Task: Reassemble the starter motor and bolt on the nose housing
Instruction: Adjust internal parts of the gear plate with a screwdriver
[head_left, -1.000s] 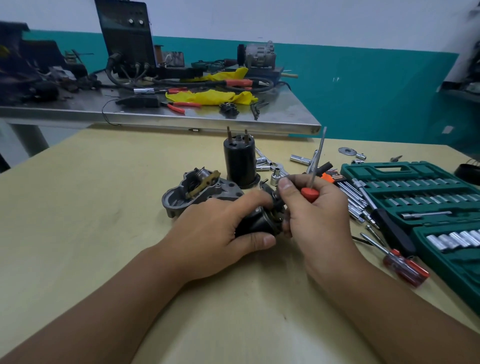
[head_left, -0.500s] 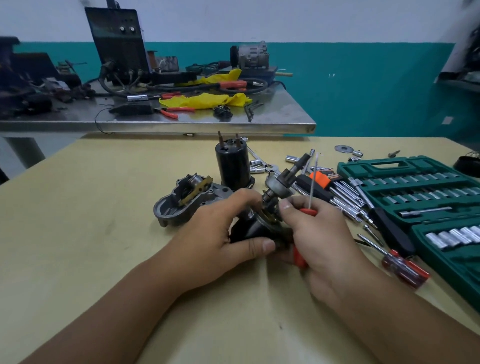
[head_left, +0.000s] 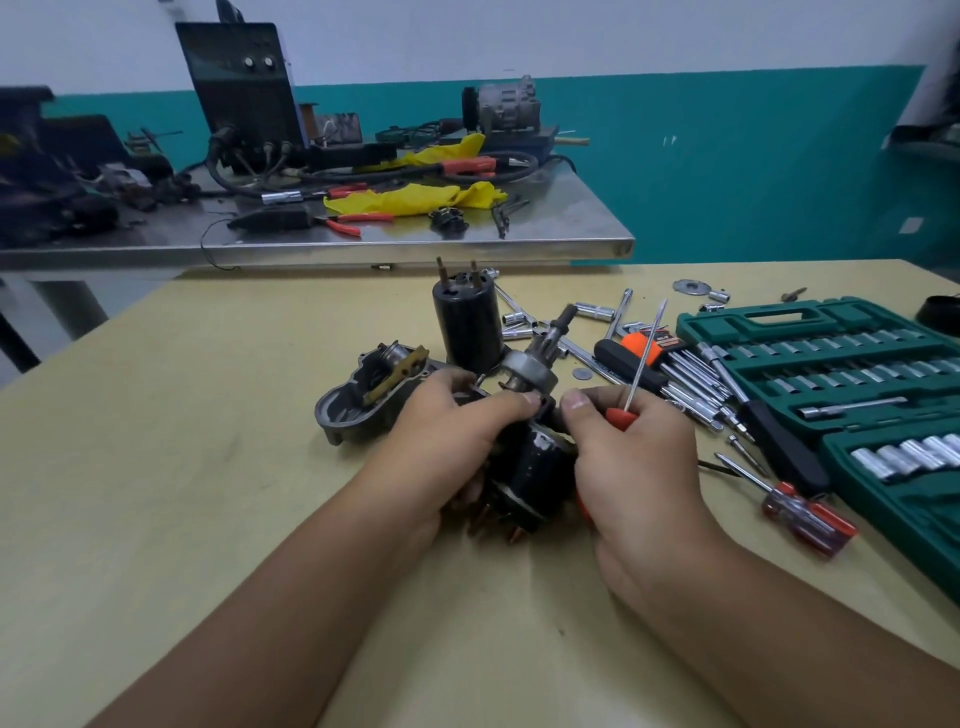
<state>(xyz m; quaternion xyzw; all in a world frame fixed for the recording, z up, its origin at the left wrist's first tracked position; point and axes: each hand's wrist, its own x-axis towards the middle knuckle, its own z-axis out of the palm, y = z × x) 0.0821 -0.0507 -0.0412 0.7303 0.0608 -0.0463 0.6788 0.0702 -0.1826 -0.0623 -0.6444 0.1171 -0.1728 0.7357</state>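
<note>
My left hand (head_left: 441, 441) grips a black starter motor body (head_left: 540, 467), tilted between both hands above the table. A metal drive pinion and shaft (head_left: 537, 358) stick out of its far end. My right hand (head_left: 634, 457) holds a thin red-handled screwdriver (head_left: 644, 353) with the shaft pointing up, and its fingers also touch the motor body. The grey nose housing (head_left: 358, 400) lies open side up on the table, just left of my left hand. A second black cylinder with two studs (head_left: 467, 322) stands upright behind the hands.
An open green socket set case (head_left: 841, 374) fills the right side. Loose sockets, extension bars and hex keys (head_left: 691, 379) lie between it and the hands. Another red-handled screwdriver (head_left: 800, 509) lies near the case. A steel bench (head_left: 363, 239) with tools stands behind the table.
The motor body has been tipped up so the pinion and shaft now show beyond my fingers. The screwdriver has stayed in my right hand, its shaft still pointing up.
</note>
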